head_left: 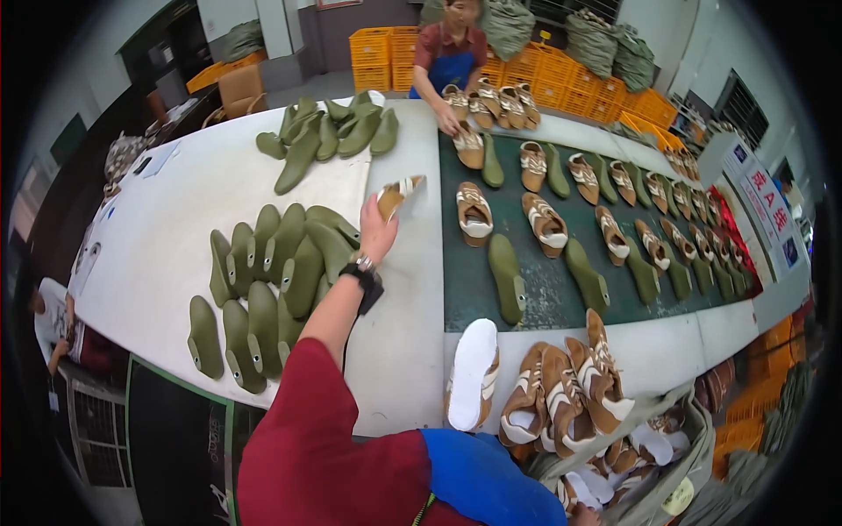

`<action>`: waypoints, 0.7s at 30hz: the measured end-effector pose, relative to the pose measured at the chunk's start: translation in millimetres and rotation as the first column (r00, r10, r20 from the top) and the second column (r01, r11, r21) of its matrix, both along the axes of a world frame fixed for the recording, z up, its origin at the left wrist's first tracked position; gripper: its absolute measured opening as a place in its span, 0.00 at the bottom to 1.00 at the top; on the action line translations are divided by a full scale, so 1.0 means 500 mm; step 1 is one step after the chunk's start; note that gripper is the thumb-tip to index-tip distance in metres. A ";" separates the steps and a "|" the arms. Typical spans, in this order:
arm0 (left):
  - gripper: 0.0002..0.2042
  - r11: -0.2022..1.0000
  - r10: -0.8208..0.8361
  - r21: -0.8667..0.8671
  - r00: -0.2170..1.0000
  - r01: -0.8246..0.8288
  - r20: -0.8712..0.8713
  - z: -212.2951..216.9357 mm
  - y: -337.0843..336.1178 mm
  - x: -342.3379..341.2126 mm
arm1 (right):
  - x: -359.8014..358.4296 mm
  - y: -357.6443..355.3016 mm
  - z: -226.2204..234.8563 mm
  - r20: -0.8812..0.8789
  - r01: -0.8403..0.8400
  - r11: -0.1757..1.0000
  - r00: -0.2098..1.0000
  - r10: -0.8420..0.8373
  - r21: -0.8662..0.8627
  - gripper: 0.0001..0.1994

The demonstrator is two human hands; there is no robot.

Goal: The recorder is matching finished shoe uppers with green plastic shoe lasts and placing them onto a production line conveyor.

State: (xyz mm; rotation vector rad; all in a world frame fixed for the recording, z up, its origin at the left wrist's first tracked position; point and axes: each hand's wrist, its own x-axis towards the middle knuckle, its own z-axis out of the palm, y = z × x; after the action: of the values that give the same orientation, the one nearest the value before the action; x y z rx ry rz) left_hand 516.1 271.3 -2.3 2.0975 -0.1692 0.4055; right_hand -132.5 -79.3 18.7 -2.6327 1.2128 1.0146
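The left hand [379,232] has its fingers round a brown-and-white sneaker [405,195] by the white surface [395,351], apparently a transfer step whose next move calls for controlled placement, while the right hand's [586,516] fingers cannot be made out.

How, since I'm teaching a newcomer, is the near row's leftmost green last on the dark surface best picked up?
I'd grip the green last across its near end, coming from above on the person's side. It lies lengthwise, rounded tip pointing away; bare dark surface flanks that near end, while a shoe sits just beyond the tip.
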 end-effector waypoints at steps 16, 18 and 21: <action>0.15 0.511 -0.850 -0.057 0.514 0.858 0.112 0.078 -0.309 -0.481 | -0.050 -0.110 -0.107 -0.014 0.306 0.751 0.930 -0.368 0.585 0.26; 0.15 0.401 -0.907 -0.046 0.403 0.915 0.124 0.103 -0.324 -0.551 | -0.136 -0.155 -0.179 -0.201 0.144 0.821 0.979 -0.036 0.552 0.22; 0.15 0.308 -0.946 -0.027 0.309 0.951 0.097 0.105 -0.332 -0.600 | -0.175 -0.212 -0.164 0.092 0.143 0.873 0.974 -0.209 0.466 0.17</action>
State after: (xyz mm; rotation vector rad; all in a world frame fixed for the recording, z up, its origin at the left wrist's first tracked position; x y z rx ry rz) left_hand 216.0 105.3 50.4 1.5124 -1.3659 -0.2815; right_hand -220.0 -185.1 -63.2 -2.1469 1.0098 0.9274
